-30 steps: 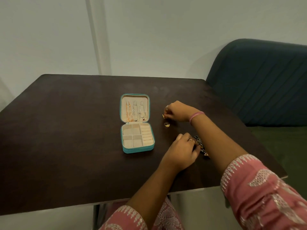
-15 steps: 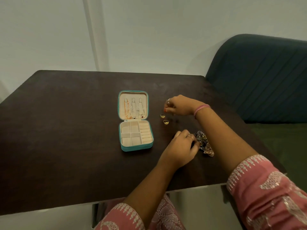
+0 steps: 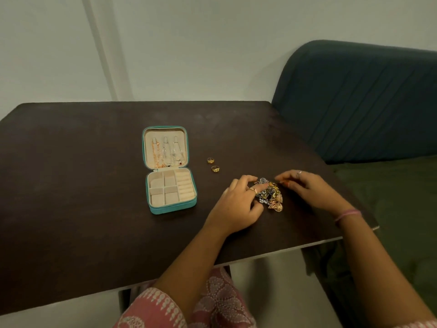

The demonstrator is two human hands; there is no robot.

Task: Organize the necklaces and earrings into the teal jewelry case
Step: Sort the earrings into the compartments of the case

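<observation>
I see the teal jewelry case point(image 3: 169, 170) lying open on the dark table point(image 3: 71, 185), left of centre. Its lid lies flat on the far side, with three necklaces point(image 3: 166, 152) hanging in a row inside it, one coppery and two silvery. The near half is a beige tray of small compartments with a strip of ring rolls along its right edge; I see nothing in those compartments. Two gold rings point(image 3: 213, 164) sit on the table just right of the case, close together but apart. Nearer me and further right lies a heap of earrings point(image 3: 269, 195), gold, silver and rose coloured, tangled together. My left hand point(image 3: 236, 204) rests on the table at the left side of the heap, fingers loosely curled, the tips of the fore and middle fingers touching the pile; I cannot tell whether they pinch a piece. My right hand point(image 3: 305, 187) is at the heap's far right edge, fingers bent with the tips close together over the pile; the blur keeps me from telling whether it holds anything. A dark green sofa point(image 3: 366, 102) stands beyond the table's right side
</observation>
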